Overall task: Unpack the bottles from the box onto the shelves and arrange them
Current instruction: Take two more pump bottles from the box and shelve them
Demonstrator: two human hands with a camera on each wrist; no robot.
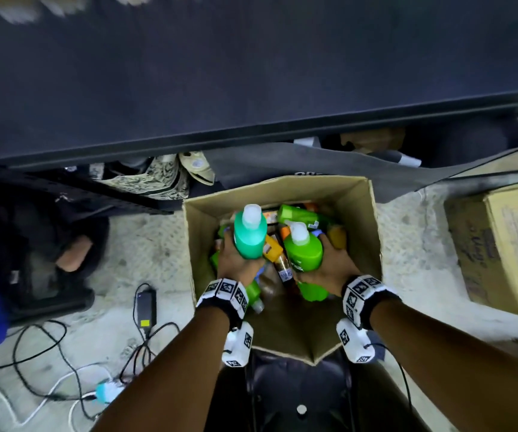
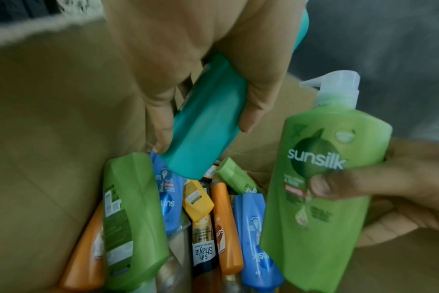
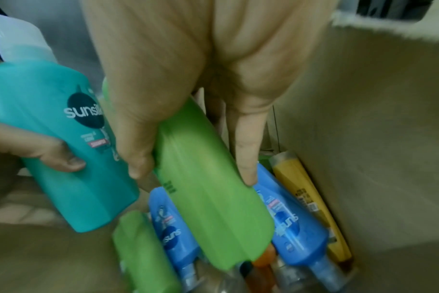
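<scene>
An open cardboard box [image 1: 357, 201] stands on the floor below me, with several shampoo bottles lying in it. My left hand [image 1: 236, 260] grips a teal pump bottle [image 1: 250, 233] above the box; the same teal bottle [image 2: 206, 126] shows in the left wrist view and again [image 3: 55, 142] in the right wrist view. My right hand [image 1: 332, 263] grips a green Sunsilk pump bottle [image 1: 303, 251], seen also as the green bottle [image 2: 323, 188] and the green bottle [image 3: 208, 198]. Both bottles are held upright, side by side. A dark shelf [image 1: 251, 82] spreads beyond the box.
Green, blue, orange and yellow bottles [image 2: 223, 224] lie heaped in the box bottom. A second, closed carton [image 1: 500, 247] sits on the floor at right. A power adapter [image 1: 147, 307] and cables [image 1: 49, 363] lie at left. Bags [image 1: 313, 169] sit under the shelf.
</scene>
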